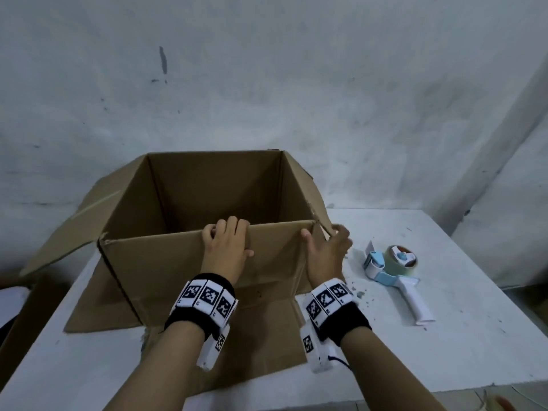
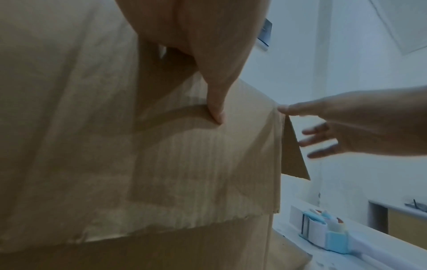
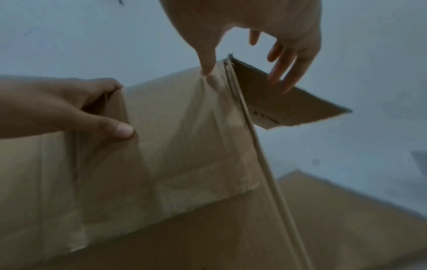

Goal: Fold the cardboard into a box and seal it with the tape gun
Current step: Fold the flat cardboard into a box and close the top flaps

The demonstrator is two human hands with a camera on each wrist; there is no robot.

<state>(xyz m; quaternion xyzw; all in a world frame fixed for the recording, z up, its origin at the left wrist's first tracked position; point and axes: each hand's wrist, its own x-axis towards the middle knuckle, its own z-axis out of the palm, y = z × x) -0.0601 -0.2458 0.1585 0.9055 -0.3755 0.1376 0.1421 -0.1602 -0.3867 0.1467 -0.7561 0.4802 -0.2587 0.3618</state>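
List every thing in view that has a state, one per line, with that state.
cardboard box: standing on the table, top open, flaps splayed outward, unsealed.
left hand: grips the near wall's top edge, fingers curled over it.
right hand: at the box's near right corner, thumb on the near wall, fingers straight by the right flap.
tape gun: lying on the table, untouched, tape roll loaded.

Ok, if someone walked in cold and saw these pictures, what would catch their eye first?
The big open cardboard box in the middle of the white table, its flaps splayed outward. Next, the two hands on its near wall: the left hand hooked over the top edge, the right hand spread at the near right corner. Then the blue and white tape gun lying on the table, right of the box.
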